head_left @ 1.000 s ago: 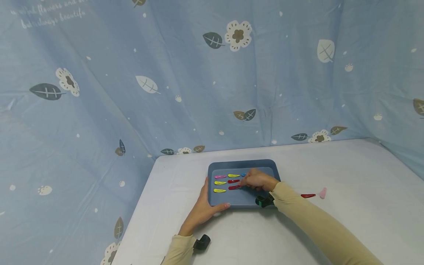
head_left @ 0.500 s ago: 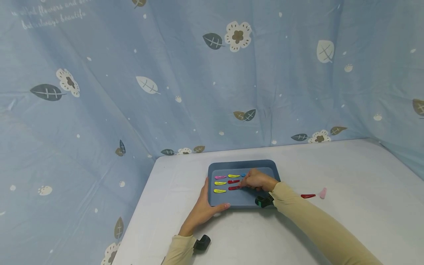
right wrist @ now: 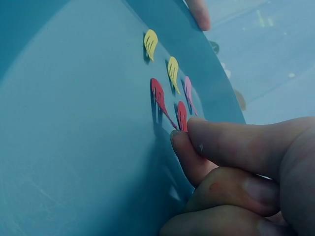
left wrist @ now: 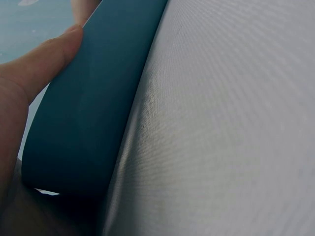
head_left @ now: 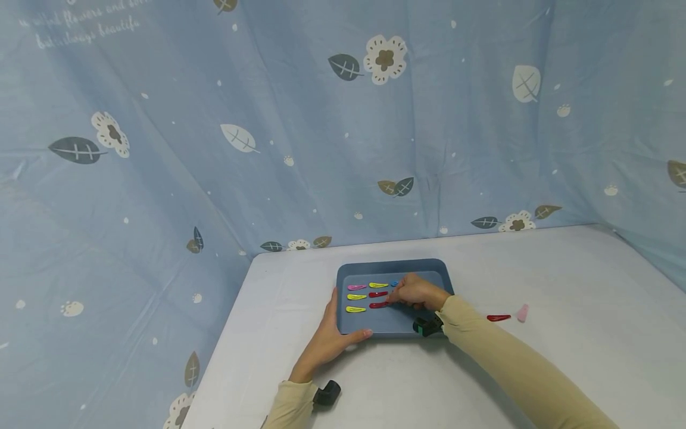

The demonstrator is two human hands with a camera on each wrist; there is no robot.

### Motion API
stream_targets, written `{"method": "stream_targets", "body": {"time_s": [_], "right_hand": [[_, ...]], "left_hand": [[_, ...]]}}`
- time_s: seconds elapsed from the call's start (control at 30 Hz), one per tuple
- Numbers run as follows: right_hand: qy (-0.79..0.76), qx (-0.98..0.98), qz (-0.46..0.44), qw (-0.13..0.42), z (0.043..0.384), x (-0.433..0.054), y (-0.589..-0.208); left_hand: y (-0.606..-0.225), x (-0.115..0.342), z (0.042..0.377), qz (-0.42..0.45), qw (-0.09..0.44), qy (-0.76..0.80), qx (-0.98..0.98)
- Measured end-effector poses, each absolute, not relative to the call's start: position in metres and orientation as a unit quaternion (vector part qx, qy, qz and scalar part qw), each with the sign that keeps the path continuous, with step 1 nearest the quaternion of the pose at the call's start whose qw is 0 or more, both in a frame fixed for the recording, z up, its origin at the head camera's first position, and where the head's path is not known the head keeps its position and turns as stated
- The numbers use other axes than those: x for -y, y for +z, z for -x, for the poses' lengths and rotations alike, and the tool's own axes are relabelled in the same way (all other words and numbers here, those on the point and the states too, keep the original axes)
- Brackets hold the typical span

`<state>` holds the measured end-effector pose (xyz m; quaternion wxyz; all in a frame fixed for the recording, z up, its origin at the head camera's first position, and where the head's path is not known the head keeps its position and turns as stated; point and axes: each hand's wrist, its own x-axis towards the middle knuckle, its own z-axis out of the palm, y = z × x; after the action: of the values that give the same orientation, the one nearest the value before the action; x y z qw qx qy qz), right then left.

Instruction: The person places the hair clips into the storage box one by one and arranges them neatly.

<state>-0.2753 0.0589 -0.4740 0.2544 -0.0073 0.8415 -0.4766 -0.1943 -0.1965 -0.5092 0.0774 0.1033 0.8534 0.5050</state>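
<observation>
A blue-grey tray (head_left: pixel 386 329) lies on the white table. My left hand (head_left: pixel 327 336) holds its near left corner, fingers along the left side and thumb (left wrist: pixel 61 46) at the front rim. Over the tray, my right hand (head_left: pixel 417 291) pinches the narrow end of a red snap hair clip (right wrist: pixel 158 93) between thumb and index finger. Another red clip (head_left: pixel 377 294) lies just behind it. Three yellow clips (head_left: pixel 356 309) and a pink clip (head_left: pixel 356 287) are laid out in rows. Part of a blue clip (head_left: pixel 394 283) shows beyond my right hand, which hides the rest.
On the table to the right of the tray lie a red hair clip (head_left: pixel 498 317) and a pale pink clip (head_left: pixel 522 313). A blue patterned curtain (head_left: pixel 321 149) hangs behind and to the left of the table (head_left: pixel 396 381).
</observation>
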Motion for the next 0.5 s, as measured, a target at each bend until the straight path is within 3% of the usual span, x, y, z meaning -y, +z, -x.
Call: {"method": "stream_targets", "body": {"time_s": [0.5], "right_hand": [[-0.489,-0.837,0.028,0.244,0.2789,-0.0673,-0.4643]], "left_hand": [[-0.5109,0.1966,0.1952,-0.098,0.079,0.500,-0.857]]}}
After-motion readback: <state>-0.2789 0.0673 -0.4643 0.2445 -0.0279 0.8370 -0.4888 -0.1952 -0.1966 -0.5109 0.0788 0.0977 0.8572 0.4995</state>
